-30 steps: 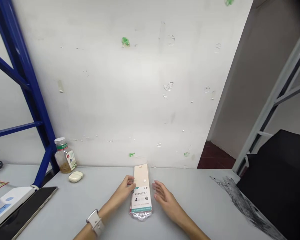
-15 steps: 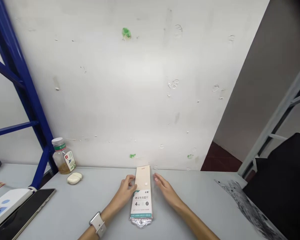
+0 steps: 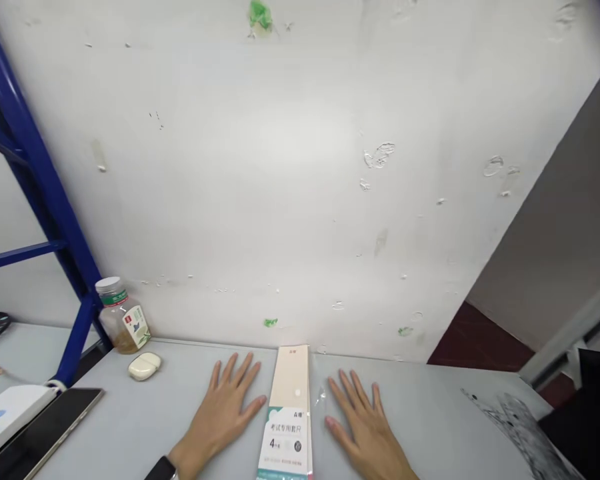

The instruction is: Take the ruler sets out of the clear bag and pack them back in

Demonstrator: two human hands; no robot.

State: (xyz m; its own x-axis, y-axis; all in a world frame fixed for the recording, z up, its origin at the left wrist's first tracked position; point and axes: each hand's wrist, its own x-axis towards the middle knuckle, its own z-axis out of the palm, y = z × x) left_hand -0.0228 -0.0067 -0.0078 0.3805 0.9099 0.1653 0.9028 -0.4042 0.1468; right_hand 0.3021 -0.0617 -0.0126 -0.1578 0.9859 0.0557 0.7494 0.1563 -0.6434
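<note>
A long flat ruler-set packet (image 3: 290,407), beige at the far end with a white and green label near me, lies lengthwise on the grey table (image 3: 430,413). My left hand (image 3: 220,413) rests flat on the table just left of the packet, fingers spread, thumb close to its edge. My right hand (image 3: 363,423) lies flat just right of it, fingers spread. Neither hand holds anything. A smartwatch on my left wrist shows at the bottom edge.
A small bottle (image 3: 120,317) with a white cap stands at the back left by a blue rack post (image 3: 45,200). A pale oval case (image 3: 144,365) lies beside it. A dark tablet (image 3: 40,427) and white device (image 3: 5,417) sit far left. A white wall rises behind the table.
Both hands left the packet's far end and spread flat on the table on either side of it. The camera moved closer and tilted down.
</note>
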